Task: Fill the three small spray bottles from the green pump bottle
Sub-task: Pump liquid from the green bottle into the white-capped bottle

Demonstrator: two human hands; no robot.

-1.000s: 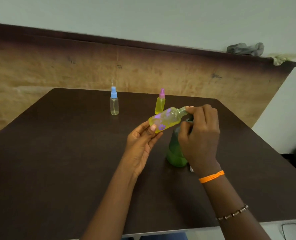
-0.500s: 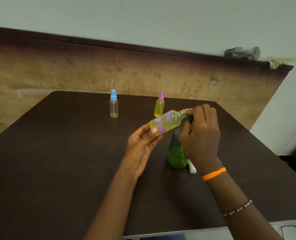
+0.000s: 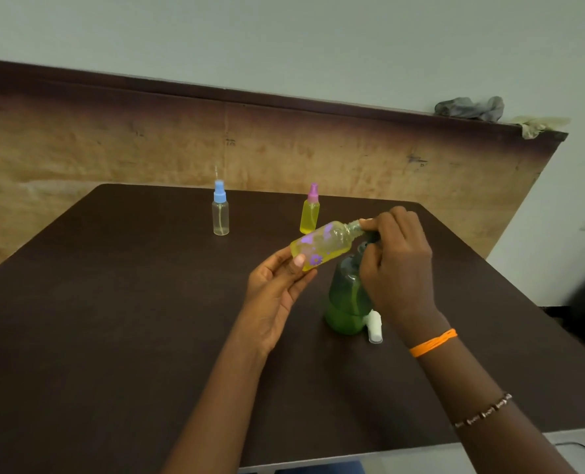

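Note:
My left hand (image 3: 277, 285) holds a small yellow spray bottle with purple flowers (image 3: 322, 246), tilted with its open neck toward the right. My right hand (image 3: 398, 265) is curled over the pump head of the green pump bottle (image 3: 347, 302), which stands on the table; its fingertips touch the yellow bottle's neck. The pump head itself is hidden under my fingers. A clear bottle with a blue cap (image 3: 220, 213) and a yellow bottle with a pink cap (image 3: 310, 213) stand upright farther back.
A white spray cap (image 3: 375, 326) lies on the dark brown table (image 3: 113, 319) just right of the green bottle. A wooden board (image 3: 113, 148) stands behind the table, with rags (image 3: 469, 108) on its top edge. A cable lies at the lower right.
Both hands and the bottles keep nearly the same pose; the view has shifted slightly, so everything sits a little lower in the frame.

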